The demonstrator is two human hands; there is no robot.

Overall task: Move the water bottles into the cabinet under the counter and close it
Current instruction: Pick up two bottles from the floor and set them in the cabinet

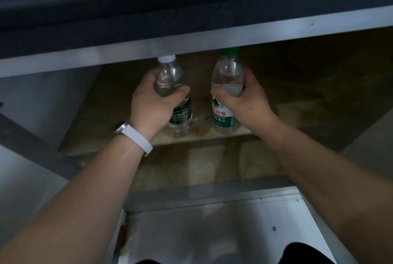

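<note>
Two clear water bottles stand upright on the cabinet shelf (212, 136) under the counter. The left bottle (170, 76) has a white cap and a dark green label; my left hand (153, 104) grips it around the middle. The right bottle (227, 76) has a green cap and a white, red and green label; my right hand (248, 102) grips its middle. Both bottle bases touch the shelf near its front edge. The bottle caps reach up to the cabinet's top rail. A white watch band sits on my left wrist.
The dark counter edge (191, 15) and a metal rail (191, 44) run above the opening. A lower shelf level (202, 166) lies beneath. The open metal cabinet door (223, 227) lies below my arms. A cabinet side wall (42, 97) stands at the left.
</note>
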